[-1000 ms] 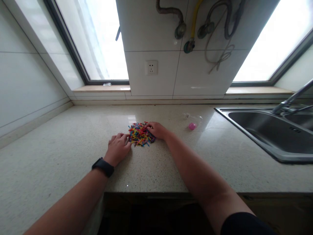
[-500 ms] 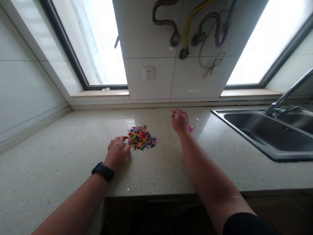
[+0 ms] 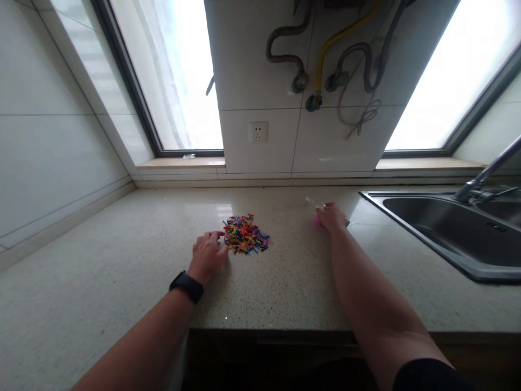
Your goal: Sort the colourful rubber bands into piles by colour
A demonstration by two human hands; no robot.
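A heap of small, thin, many-coloured pieces that look like little rubber bands (image 3: 246, 234) lies on the speckled stone countertop (image 3: 277, 288). Beside its left edge rests my left hand (image 3: 209, 254), fingers loosely curved and apart, fingertips at the heap and nothing held. A black watch (image 3: 186, 286) is on that wrist. Farther right, my right hand (image 3: 331, 217) is closed around a small clear plastic item with a pink part (image 3: 317, 220). The hand covers most of this item, and motion blurs it, so its kind is unclear.
To the right a steel sink (image 3: 407, 231) with a faucet (image 3: 476, 184) is set into the counter. The tiled wall behind carries a power socket (image 3: 258, 132), a yellow pipe (image 3: 325, 49) and grey hoses. Windows stand on both sides, and the counter's front edge runs below my arms.
My right hand has moved right and slightly down from bare counter onto the clear and pink item, and its fingers have closed. My left hand stays beside the heap. The camera view has shifted slightly.
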